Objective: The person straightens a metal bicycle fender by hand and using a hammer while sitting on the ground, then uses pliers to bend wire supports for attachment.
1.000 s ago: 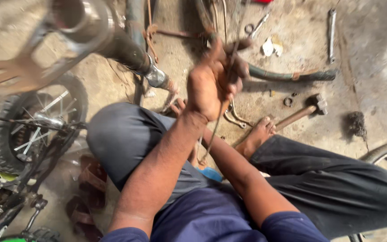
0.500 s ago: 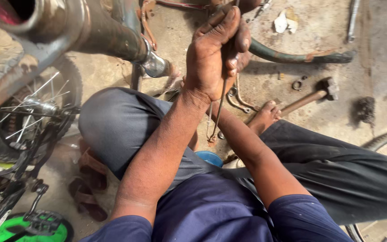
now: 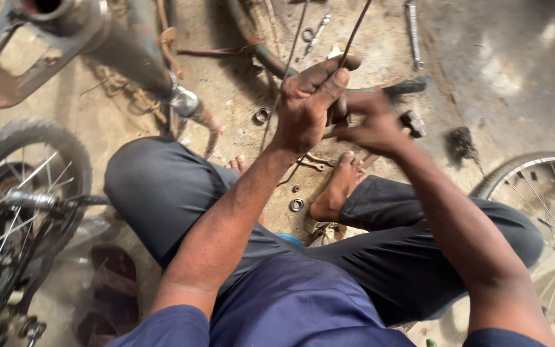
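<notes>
Left hand [image 3: 309,106] grips the thin dark bicycle cable [image 3: 353,35], fist closed.
Cable's long axis rises steeply away from the knuckles; right hand [image 3: 370,125] pinches just beside, equally close.

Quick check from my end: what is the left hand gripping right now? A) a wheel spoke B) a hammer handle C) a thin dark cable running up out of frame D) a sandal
C: the left hand is closed around a thin dark cable that rises past the top edge, with the right hand pinching close beside it.
</notes>
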